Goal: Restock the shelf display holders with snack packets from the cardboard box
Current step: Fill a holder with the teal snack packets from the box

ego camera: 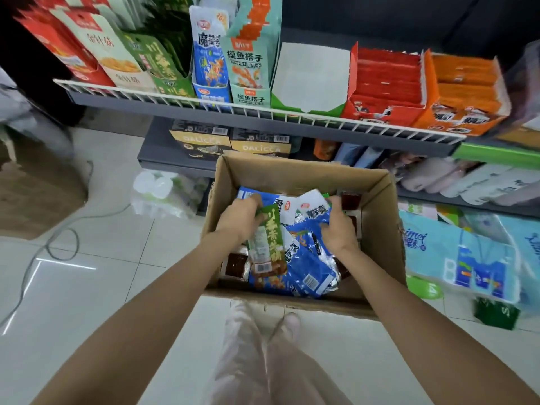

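Gathering stock was underway: inside the cardboard box (377, 229), the left hand (239, 217) gripped a green packet (267, 238), the right hand (339, 229) clutched blue packets (312, 258), and next came lifting them to their matching shelf holders (175, 86).

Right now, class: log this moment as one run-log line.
left hand: grips green packet | right hand: grips blue packets | cardboard box

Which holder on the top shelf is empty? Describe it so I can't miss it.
Follow the white wire rail along the top shelf. The empty holder sits mid-shelf, between the teal holder and red holder. Only it shows bare white walls, green front, no packets.
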